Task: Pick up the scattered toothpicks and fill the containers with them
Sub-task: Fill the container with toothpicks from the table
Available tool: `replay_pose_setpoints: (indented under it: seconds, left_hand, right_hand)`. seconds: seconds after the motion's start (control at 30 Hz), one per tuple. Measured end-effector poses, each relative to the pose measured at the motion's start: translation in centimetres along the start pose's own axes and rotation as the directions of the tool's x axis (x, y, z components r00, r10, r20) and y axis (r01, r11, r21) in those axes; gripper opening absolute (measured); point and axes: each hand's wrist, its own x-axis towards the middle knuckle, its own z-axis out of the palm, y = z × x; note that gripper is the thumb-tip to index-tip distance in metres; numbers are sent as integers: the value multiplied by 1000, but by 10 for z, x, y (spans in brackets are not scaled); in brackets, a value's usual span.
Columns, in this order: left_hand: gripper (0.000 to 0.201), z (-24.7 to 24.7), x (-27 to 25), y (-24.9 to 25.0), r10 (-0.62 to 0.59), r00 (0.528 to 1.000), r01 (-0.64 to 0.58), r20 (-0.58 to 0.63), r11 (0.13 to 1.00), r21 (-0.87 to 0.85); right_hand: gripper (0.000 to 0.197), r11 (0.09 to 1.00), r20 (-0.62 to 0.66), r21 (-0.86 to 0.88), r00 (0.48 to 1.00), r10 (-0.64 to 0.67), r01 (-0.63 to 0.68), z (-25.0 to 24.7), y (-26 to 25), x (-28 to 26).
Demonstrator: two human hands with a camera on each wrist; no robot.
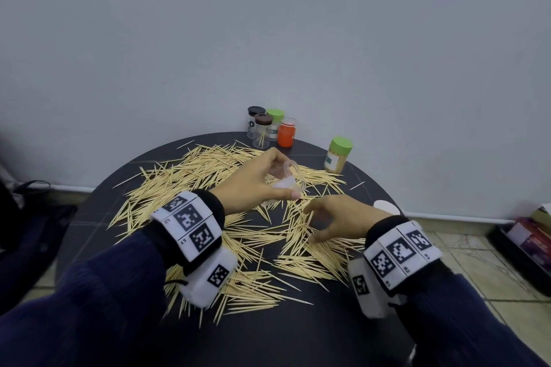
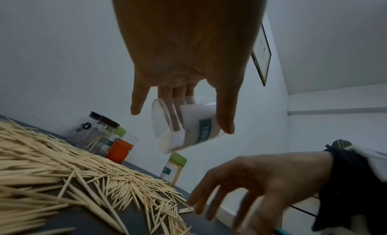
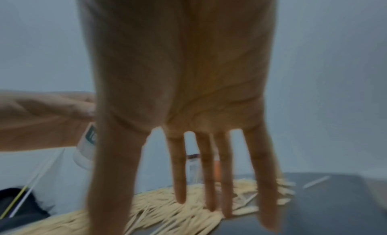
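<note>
Head view: a clear jar held over a counter strewn with toothpicks

The left hand (image 1: pixel 256 180) forms the grip on a clear labelled container (image 2: pixel 184 127), thumb and fingers curled round its wall, the jar tipped on its side above the scattered toothpicks (image 1: pixel 208 176). Just beside it, the right hand (image 1: pixel 337 219) hangs released, fingers spread and straight, their tips touching the pile. The sticks cover most of the round dark counter (image 1: pixel 298 334). At its far edge stands a cluster of jars (image 1: pixel 269 128), with a green-lidded full jar (image 1: pixel 337 155) apart to the right.
</note>
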Motion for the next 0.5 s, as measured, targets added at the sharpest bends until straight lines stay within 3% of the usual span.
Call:
replay_pose_setpoints:
  seconds: [0.13,0.23,0.37,0.5]
  left_hand:
    - [50,0,0,0,-9,1000,9,7,1000,-2]
    - [50,1,0,1,-11,1000,11,10,1000,11]
    - [53,2,0,3,-14,1000,14,10,1000,8]
    - [55,2,-1,3,-22,1000,22,16,1000,14]
  right_hand:
    - [119,953,106,-174,957,269,-249,4,20,-17]
    - [135,902,145,-263,910,387,-342,12,29,-27]
    - [120,922,144,-214,923,357,-323,17,32,-29]
    - [83,959,106,-129,958,268,-254,14,29,-27]
